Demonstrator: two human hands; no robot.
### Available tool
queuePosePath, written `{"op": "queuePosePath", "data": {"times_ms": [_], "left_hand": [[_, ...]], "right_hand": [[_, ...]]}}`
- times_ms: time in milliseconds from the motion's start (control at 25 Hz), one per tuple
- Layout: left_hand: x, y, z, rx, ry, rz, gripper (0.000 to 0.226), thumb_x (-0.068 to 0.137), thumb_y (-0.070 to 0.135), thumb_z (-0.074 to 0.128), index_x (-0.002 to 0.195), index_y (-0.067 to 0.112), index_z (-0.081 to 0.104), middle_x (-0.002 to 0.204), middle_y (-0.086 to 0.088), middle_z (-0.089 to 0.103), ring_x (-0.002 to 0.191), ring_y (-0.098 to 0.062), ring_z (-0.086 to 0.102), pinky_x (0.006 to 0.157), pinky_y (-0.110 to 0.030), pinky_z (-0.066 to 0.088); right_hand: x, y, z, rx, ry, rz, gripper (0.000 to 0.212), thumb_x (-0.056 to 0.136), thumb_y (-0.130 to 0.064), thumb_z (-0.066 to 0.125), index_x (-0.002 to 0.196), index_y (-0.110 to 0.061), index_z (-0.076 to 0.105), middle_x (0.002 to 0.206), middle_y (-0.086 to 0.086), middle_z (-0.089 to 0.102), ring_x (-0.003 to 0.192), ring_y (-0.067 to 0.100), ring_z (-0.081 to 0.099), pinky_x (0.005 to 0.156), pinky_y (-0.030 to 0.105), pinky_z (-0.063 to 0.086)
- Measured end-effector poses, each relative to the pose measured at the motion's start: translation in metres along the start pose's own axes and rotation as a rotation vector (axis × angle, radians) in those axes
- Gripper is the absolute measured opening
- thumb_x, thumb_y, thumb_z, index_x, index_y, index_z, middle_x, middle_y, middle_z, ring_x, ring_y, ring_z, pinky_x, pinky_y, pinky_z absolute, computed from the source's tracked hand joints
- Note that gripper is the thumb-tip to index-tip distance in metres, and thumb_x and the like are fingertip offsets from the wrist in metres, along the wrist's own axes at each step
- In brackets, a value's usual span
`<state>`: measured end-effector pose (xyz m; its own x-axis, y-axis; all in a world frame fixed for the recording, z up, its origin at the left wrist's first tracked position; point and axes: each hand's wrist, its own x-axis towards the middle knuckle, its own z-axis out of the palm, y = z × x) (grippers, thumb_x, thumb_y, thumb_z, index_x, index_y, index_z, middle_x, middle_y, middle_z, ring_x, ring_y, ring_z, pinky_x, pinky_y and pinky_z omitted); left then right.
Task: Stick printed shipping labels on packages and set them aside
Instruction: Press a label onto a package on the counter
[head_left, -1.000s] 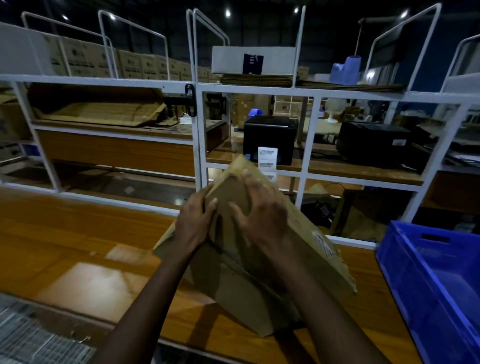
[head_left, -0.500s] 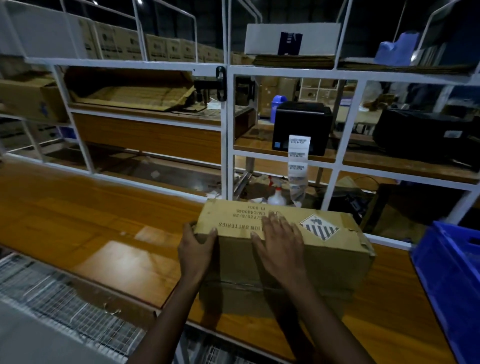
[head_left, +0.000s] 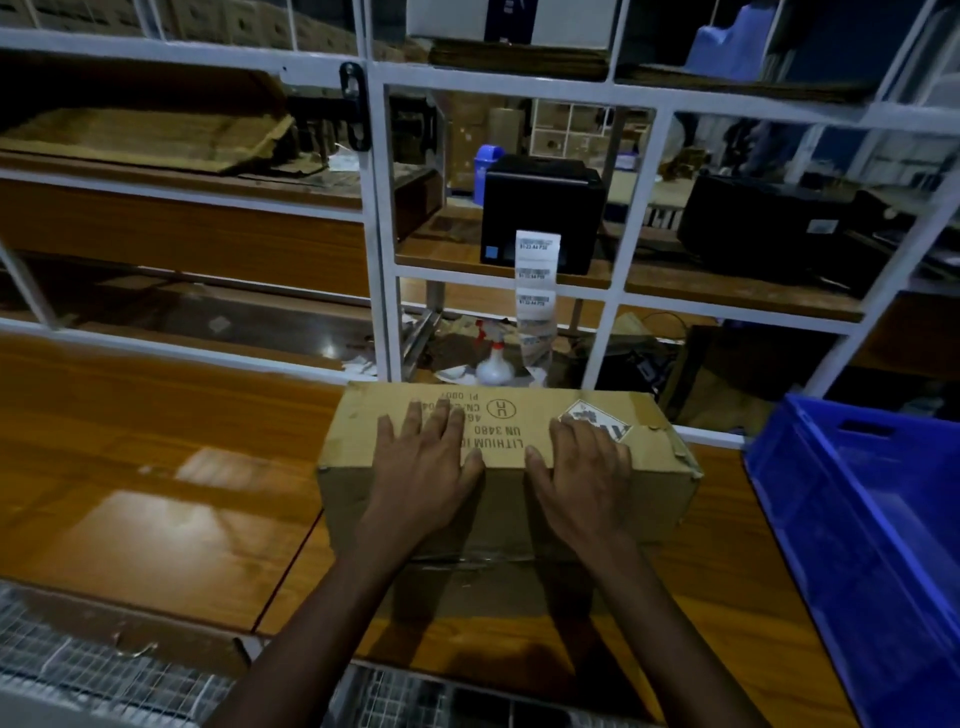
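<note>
Pressing flat on the box top: left hand (head_left: 423, 467) and right hand (head_left: 584, 470) both lie with fingers straight, gripping nothing, likely steadying the cardboard box (head_left: 504, 499) for labelling. Box sits on the wooden bench (head_left: 156, 467), printed side up. Label strip (head_left: 536, 283) hangs from the black printer (head_left: 540, 208) just behind, untouched. Blue crate (head_left: 857, 519) at right, probably the set-aside spot.

Blue crate (head_left: 857, 519) at right; spray bottle (head_left: 493, 365) behind white rack (head_left: 381, 234).
</note>
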<state>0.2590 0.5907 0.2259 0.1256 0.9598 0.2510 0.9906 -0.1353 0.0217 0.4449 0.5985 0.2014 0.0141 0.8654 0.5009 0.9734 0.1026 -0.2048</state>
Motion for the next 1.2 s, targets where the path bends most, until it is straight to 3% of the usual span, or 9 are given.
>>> {"op": "queuePosePath", "data": {"times_ms": [160, 280, 400, 520, 640, 800, 960, 1080, 1200], "left_hand": [[0.009, -0.006, -0.004, -0.034, -0.001, 0.037, 0.090, 0.077, 0.064, -0.001, 0.150, 0.019, 0.030, 0.158, -0.006, 0.030, 0.143, -0.031, 0.026, 0.114, -0.052, 0.023], [0.004, -0.016, -0.001, 0.000, -0.026, 0.104, 0.094, 0.077, 0.074, -0.001, 0.153, 0.024, 0.022, 0.161, -0.003, 0.022, 0.145, -0.031, 0.021, 0.115, -0.052, 0.017], [0.017, -0.021, -0.002, 0.022, -0.053, 0.138, 0.103, 0.074, 0.088, 0.008, 0.153, 0.024, 0.021, 0.160, -0.003, 0.022, 0.144, -0.032, 0.023, 0.114, -0.052, 0.020], [0.039, -0.024, -0.004, 0.044, 0.016, 0.177, 0.105, 0.072, 0.088, 0.006, 0.144, 0.021, 0.040, 0.146, -0.004, 0.045, 0.125, -0.030, 0.046, 0.092, -0.044, 0.041], [0.060, -0.034, -0.004, 0.070, 0.054, 0.223, 0.105, 0.069, 0.087, 0.002, 0.135, 0.022, 0.050, 0.127, -0.004, 0.060, 0.102, -0.024, 0.058, 0.066, -0.033, 0.042], [0.092, -0.052, -0.008, 0.021, 0.020, 0.247, 0.091, 0.073, 0.090, 0.019, 0.137, 0.034, 0.053, 0.120, -0.003, 0.067, 0.100, -0.022, 0.062, 0.070, -0.031, 0.041], [0.090, -0.061, 0.020, -0.045, 0.290, 0.169, 0.088, 0.079, 0.087, 0.010, 0.125, 0.033, 0.061, 0.152, -0.007, 0.040, 0.140, -0.033, 0.030, 0.112, -0.052, 0.008], [0.074, -0.070, 0.049, -0.204, 0.385, 0.008, 0.070, 0.079, 0.080, 0.036, 0.132, 0.036, 0.049, 0.162, -0.010, 0.007, 0.148, -0.037, -0.004, 0.107, -0.069, -0.007], [0.076, -0.068, 0.054, -0.363, 0.310, -0.105, 0.080, 0.075, 0.079, 0.049, 0.145, 0.046, 0.028, 0.161, -0.004, -0.020, 0.145, -0.037, -0.022, 0.104, -0.075, 0.007]], "right_hand": [[0.008, 0.003, -0.002, 0.013, 0.088, -0.001, 0.051, 0.091, -0.052, 0.031, 0.105, -0.015, 0.065, 0.104, 0.005, 0.065, 0.097, 0.026, 0.057, 0.082, 0.041, 0.040], [0.005, 0.006, 0.003, -0.011, 0.142, 0.029, 0.052, 0.092, -0.051, 0.031, 0.113, -0.018, 0.065, 0.118, 0.006, 0.065, 0.107, 0.026, 0.056, 0.088, 0.042, 0.036], [0.018, 0.000, 0.005, -0.020, 0.157, 0.077, 0.051, 0.091, -0.050, 0.030, 0.105, -0.018, 0.067, 0.107, 0.006, 0.067, 0.100, 0.027, 0.057, 0.085, 0.042, 0.036], [0.040, -0.004, 0.003, -0.029, 0.153, 0.104, 0.050, 0.091, -0.048, 0.027, 0.089, -0.017, 0.066, 0.092, 0.005, 0.065, 0.088, 0.026, 0.055, 0.081, 0.042, 0.036], [0.056, -0.009, 0.004, -0.058, 0.128, 0.119, 0.056, 0.092, -0.049, 0.023, 0.079, -0.013, 0.064, 0.083, 0.007, 0.063, 0.080, 0.026, 0.053, 0.079, 0.042, 0.036], [0.056, -0.014, 0.007, -0.096, 0.206, 0.079, 0.054, 0.093, -0.047, 0.026, 0.079, -0.013, 0.065, 0.081, 0.006, 0.060, 0.079, 0.025, 0.050, 0.074, 0.039, 0.034], [0.035, 0.019, 0.021, -0.090, 0.307, 0.050, 0.039, 0.091, -0.040, 0.036, 0.110, -0.016, 0.062, 0.118, 0.012, 0.059, 0.113, 0.033, 0.047, 0.100, 0.049, 0.030], [0.025, 0.044, 0.031, -0.172, 0.256, 0.010, 0.052, 0.090, -0.043, 0.039, 0.135, -0.019, 0.050, 0.146, 0.015, 0.041, 0.139, 0.040, 0.029, 0.117, 0.057, 0.009], [0.033, 0.051, 0.034, -0.165, 0.191, 0.048, 0.064, 0.090, -0.047, 0.036, 0.150, -0.023, 0.035, 0.160, 0.013, 0.022, 0.147, 0.044, 0.009, 0.115, 0.063, -0.003]]}}
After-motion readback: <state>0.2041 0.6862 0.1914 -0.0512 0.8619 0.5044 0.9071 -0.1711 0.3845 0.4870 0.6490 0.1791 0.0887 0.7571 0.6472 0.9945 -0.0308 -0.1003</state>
